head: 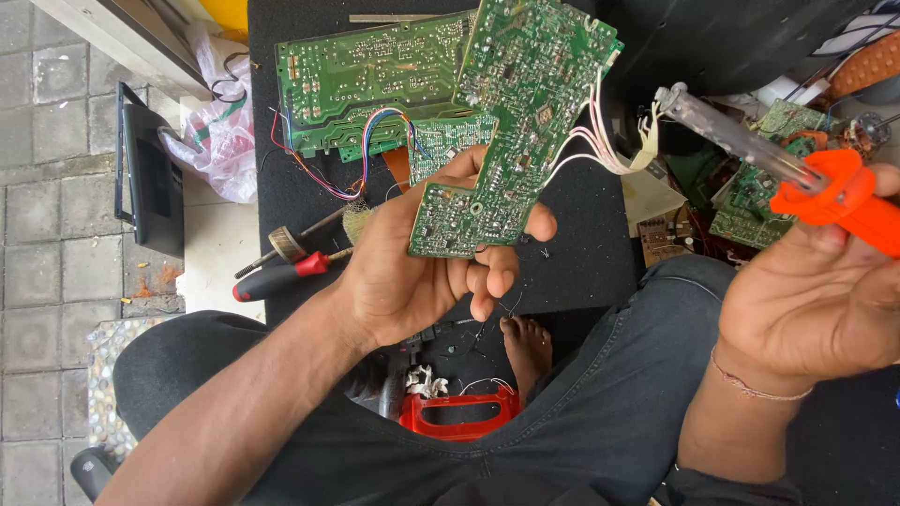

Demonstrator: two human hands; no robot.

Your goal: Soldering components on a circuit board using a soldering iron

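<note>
My right hand [811, 305] grips the orange-handled soldering iron [750, 150] – tip pointing up-left toward the green circuit board [511, 122], held upright, long axis tilted, in my left hand [422, 262].

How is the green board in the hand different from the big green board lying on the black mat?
The held board is gripped by the left hand and tilted in the air; the big board lies flat on the mat. The held board trails white wires; the big board has coloured wires. Both are green circuit boards.
</note>
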